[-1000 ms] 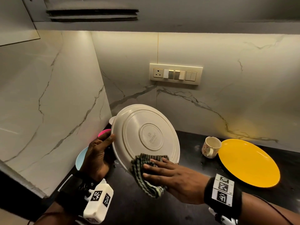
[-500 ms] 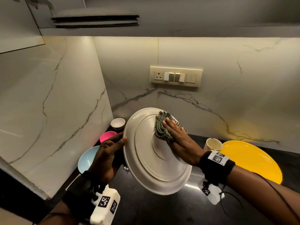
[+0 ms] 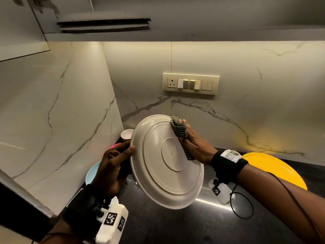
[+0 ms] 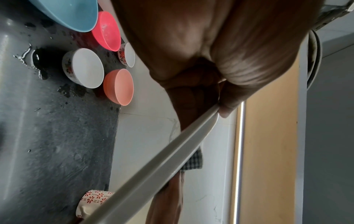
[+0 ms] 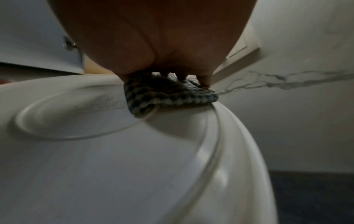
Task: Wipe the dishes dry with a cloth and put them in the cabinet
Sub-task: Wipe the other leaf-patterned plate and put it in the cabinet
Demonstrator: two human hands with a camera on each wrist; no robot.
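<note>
Above the dark counter (image 3: pixel 167 229), the white plate (image 3: pixel 165 166) is held up tilted, underside toward the head camera; the left hand (image 3: pixel 112 168) pinches its left rim, thumb on the underside, fingers curled behind. The right hand (image 3: pixel 197 147) presses the checked cloth (image 3: pixel 179 132) with nearly straight fingers against the underside by the upper rim; a yellow plate (image 3: pixel 276 168) lies on the counter to the right.

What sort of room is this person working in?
Most likely a home kitchen. A wet dark counter runs along marble-look walls, with a yellow plate and a blue bowl on it, and a white plate is being wiped with a checked cloth.
</note>
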